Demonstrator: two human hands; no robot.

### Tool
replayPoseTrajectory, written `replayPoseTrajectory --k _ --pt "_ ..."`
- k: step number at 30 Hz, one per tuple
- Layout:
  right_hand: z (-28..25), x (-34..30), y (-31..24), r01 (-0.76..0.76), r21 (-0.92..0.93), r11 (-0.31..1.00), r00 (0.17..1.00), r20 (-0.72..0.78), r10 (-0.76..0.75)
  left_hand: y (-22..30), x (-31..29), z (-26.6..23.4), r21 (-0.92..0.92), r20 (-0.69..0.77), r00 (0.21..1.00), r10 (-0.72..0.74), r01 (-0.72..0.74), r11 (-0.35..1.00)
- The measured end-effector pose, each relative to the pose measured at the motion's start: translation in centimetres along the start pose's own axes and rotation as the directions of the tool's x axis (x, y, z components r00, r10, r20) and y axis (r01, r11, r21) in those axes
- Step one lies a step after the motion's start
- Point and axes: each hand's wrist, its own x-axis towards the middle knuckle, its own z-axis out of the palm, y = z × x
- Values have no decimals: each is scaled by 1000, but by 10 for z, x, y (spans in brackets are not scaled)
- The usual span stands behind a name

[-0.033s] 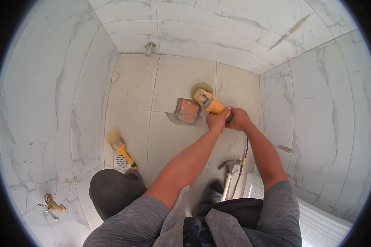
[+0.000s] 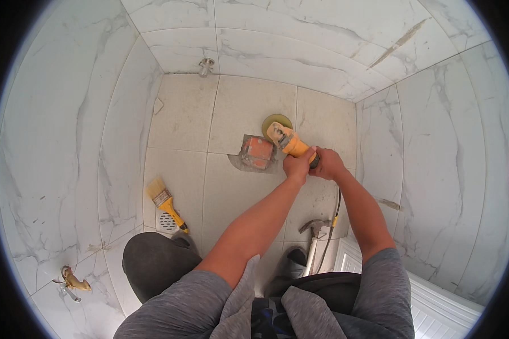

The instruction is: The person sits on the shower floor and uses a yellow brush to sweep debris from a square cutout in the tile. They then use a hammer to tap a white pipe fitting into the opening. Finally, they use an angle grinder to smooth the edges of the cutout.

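Both hands are closed round the rear of a yellow angle grinder. My left hand grips its body from the left, and my right hand wraps the back end close beside it. A round, olive-coloured disc at the grinder's head lies at the tiled floor; whether it touches the tile, I cannot tell. Just left of the grinder is a cut opening in the tile with an orange-red square cover in it. A dark cord runs from the grinder back toward me.
A yellow-handled paintbrush lies partly over a floor drain at left. Near my right foot is a claw hammer. A metal valve juts from the far wall, and a brass tap from the left wall. White ribbed panel at lower right.
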Motion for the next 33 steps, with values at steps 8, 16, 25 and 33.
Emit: replayPoseTrajectory --k 8,16,25,33 --pt "2 10 4 28 -23 999 999 -25 -29 3 4 1 -71 21 999 45 -44 997" --pt "4 11 6 39 -12 999 999 -29 -39 5 5 -1 -9 23 999 26 -26 1000" --pt "3 9 4 47 -8 999 998 -52 -47 3 9 -2 -3 39 999 4 -4 1000" --pt "1 8 -1 38 -13 999 998 -46 -38 5 5 -3 -32 31 1000 -4 5 999"
